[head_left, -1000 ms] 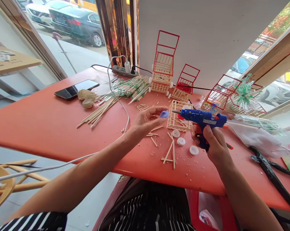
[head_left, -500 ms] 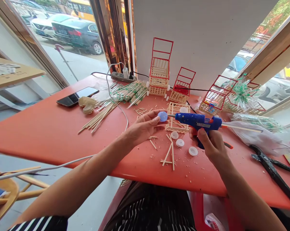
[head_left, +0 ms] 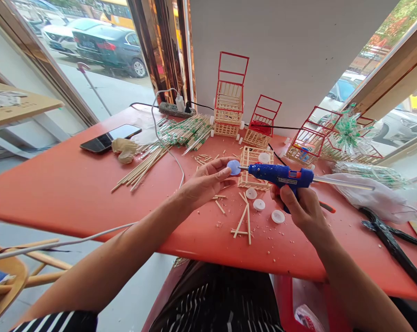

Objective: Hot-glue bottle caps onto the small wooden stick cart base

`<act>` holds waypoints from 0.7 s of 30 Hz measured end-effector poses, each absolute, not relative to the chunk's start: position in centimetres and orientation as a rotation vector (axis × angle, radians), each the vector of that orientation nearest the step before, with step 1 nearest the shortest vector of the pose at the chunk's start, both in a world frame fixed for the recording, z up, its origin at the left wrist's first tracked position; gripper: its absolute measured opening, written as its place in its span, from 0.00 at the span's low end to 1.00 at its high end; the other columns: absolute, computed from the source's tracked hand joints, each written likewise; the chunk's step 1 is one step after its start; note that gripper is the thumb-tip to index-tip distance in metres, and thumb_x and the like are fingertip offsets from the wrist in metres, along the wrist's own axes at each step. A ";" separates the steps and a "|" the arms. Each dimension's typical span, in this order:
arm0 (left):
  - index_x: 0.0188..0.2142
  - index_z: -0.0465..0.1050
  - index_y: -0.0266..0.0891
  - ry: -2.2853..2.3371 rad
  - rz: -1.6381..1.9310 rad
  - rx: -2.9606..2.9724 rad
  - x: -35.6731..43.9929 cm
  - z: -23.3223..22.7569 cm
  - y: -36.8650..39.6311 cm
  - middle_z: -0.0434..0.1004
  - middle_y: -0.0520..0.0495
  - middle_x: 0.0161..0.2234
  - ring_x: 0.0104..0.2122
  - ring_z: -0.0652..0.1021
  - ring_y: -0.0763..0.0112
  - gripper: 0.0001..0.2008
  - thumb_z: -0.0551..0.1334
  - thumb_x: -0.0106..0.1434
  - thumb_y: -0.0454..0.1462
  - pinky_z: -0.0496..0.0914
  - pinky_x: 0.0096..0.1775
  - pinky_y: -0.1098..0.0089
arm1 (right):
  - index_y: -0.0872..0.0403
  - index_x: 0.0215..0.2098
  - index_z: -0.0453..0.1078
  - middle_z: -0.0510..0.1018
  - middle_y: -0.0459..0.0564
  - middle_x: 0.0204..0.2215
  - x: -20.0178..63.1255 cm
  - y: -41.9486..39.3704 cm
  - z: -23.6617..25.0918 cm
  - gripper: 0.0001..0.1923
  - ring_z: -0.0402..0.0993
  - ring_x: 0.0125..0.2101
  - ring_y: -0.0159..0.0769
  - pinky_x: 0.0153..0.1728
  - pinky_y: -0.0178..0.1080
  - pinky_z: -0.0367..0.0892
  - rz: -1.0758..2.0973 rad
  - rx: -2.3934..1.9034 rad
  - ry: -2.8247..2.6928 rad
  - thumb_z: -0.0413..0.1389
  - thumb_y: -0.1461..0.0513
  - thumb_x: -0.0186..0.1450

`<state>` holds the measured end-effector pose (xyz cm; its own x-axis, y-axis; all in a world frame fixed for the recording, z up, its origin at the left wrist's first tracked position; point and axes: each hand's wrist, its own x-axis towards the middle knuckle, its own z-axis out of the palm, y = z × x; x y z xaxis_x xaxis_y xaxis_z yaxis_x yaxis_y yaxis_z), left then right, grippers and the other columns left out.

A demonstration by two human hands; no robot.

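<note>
Blue glue gun (head_left: 271, 173) fills my right grip (head_left: 303, 206), right of frame centre; my left grip (head_left: 208, 180), mid-frame, pinches a pale-blue cap (head_left: 233, 167) (the nozzle (head_left: 243, 168) at its edge).

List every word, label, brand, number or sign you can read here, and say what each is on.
None can be read.
Pale label on the blue glue gun in the right hand: too small to read.
Plate on the dark car outside: too blurred.
Plate on the white car outside: also too blurred.
</note>
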<state>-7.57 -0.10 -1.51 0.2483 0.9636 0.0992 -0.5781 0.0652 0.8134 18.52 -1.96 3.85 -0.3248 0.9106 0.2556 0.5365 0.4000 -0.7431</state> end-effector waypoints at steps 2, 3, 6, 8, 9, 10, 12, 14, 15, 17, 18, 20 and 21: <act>0.47 0.83 0.44 0.559 1.260 0.884 -7.5 -1.4 -0.1 0.85 0.46 0.45 0.46 0.84 0.66 0.22 0.81 0.55 0.46 0.74 0.50 0.65 | 0.56 0.36 0.79 0.73 0.49 0.23 18.6 -2.0 3.8 0.35 0.64 0.22 0.33 0.23 0.38 0.59 0.724 -1.234 -2.001 0.49 0.35 0.72; 0.46 0.83 0.44 0.561 1.263 0.885 -7.5 -1.3 -0.2 0.85 0.46 0.45 0.46 0.83 0.66 0.22 0.81 0.55 0.46 0.74 0.49 0.65 | 0.56 0.36 0.79 0.73 0.49 0.23 18.6 -2.0 3.7 0.35 0.64 0.22 0.33 0.23 0.38 0.59 0.725 -1.228 -2.001 0.50 0.36 0.72; 0.45 0.83 0.44 0.553 1.271 0.876 -7.5 -1.3 -0.2 0.85 0.47 0.43 0.44 0.84 0.67 0.22 0.81 0.54 0.46 0.75 0.48 0.67 | 0.56 0.36 0.78 0.73 0.49 0.24 18.8 -1.9 3.3 0.33 0.64 0.23 0.33 0.24 0.38 0.58 0.727 -1.212 -1.990 0.50 0.37 0.73; 0.45 0.83 0.44 0.549 1.275 0.875 -7.5 -1.3 -0.1 0.85 0.47 0.43 0.44 0.84 0.67 0.22 0.81 0.54 0.46 0.75 0.48 0.67 | 0.56 0.36 0.78 0.73 0.48 0.23 18.9 -1.8 3.1 0.33 0.63 0.22 0.32 0.23 0.38 0.57 0.711 -1.217 -1.985 0.51 0.37 0.73; 0.46 0.82 0.44 0.550 1.275 0.878 -7.5 -1.3 -0.1 0.85 0.47 0.43 0.44 0.84 0.67 0.22 0.81 0.54 0.46 0.74 0.48 0.67 | 0.55 0.35 0.78 0.72 0.48 0.23 18.9 -1.7 3.0 0.33 0.63 0.22 0.32 0.23 0.38 0.56 0.701 -1.223 -1.984 0.51 0.37 0.73; 0.46 0.82 0.44 0.553 1.276 0.882 -7.5 -1.3 -0.1 0.85 0.47 0.43 0.45 0.84 0.66 0.22 0.81 0.55 0.46 0.74 0.48 0.66 | 0.55 0.35 0.78 0.72 0.47 0.23 18.9 -1.7 3.0 0.33 0.63 0.22 0.32 0.23 0.38 0.56 0.695 -1.230 -1.988 0.51 0.37 0.73; 0.46 0.82 0.44 0.558 1.279 0.887 -7.5 -1.3 -0.1 0.85 0.47 0.44 0.45 0.84 0.66 0.22 0.81 0.55 0.46 0.74 0.48 0.66 | 0.56 0.35 0.78 0.71 0.48 0.23 18.9 -1.7 3.0 0.34 0.63 0.22 0.33 0.24 0.39 0.57 0.696 -1.244 -2.002 0.50 0.36 0.72; 0.46 0.82 0.44 0.555 1.277 0.890 -7.5 -1.3 -0.1 0.84 0.47 0.43 0.44 0.83 0.67 0.22 0.81 0.55 0.46 0.74 0.48 0.66 | 0.56 0.36 0.78 0.72 0.48 0.23 18.8 -1.7 3.2 0.35 0.64 0.22 0.33 0.24 0.39 0.57 0.714 -1.253 -2.010 0.50 0.35 0.72; 0.45 0.82 0.43 0.554 1.276 0.891 -7.5 -1.3 -0.1 0.84 0.48 0.43 0.44 0.83 0.67 0.22 0.81 0.54 0.45 0.74 0.48 0.66 | 0.56 0.35 0.78 0.72 0.48 0.23 18.8 -1.7 3.2 0.35 0.64 0.22 0.33 0.24 0.39 0.57 0.719 -1.255 -2.009 0.50 0.34 0.71; 0.45 0.83 0.43 0.558 1.275 0.894 -7.5 -1.3 -0.2 0.84 0.48 0.42 0.44 0.83 0.68 0.22 0.81 0.54 0.45 0.74 0.48 0.67 | 0.56 0.35 0.78 0.72 0.48 0.23 18.8 -1.7 3.3 0.35 0.64 0.22 0.33 0.24 0.39 0.57 0.723 -1.243 -2.003 0.50 0.35 0.72; 0.45 0.83 0.43 0.562 1.276 0.896 -7.5 -1.3 -0.2 0.84 0.48 0.42 0.44 0.82 0.68 0.22 0.82 0.54 0.45 0.74 0.48 0.67 | 0.56 0.35 0.77 0.72 0.48 0.23 18.8 -1.7 3.2 0.34 0.63 0.22 0.32 0.24 0.39 0.57 0.723 -1.235 -2.002 0.50 0.35 0.72; 0.45 0.83 0.42 0.568 1.277 0.898 -7.4 -1.3 -0.2 0.84 0.48 0.42 0.43 0.82 0.69 0.23 0.82 0.53 0.46 0.74 0.48 0.67 | 0.55 0.35 0.77 0.72 0.47 0.23 18.9 -1.7 3.0 0.33 0.63 0.22 0.32 0.24 0.38 0.56 0.717 -1.230 -1.999 0.50 0.36 0.73; 0.45 0.83 0.42 0.568 1.275 0.900 -7.4 -1.3 -0.2 0.84 0.48 0.42 0.43 0.82 0.69 0.23 0.82 0.53 0.46 0.74 0.48 0.67 | 0.55 0.34 0.76 0.72 0.47 0.24 19.0 -1.6 2.9 0.33 0.63 0.23 0.32 0.24 0.38 0.55 0.715 -1.232 -1.998 0.51 0.36 0.73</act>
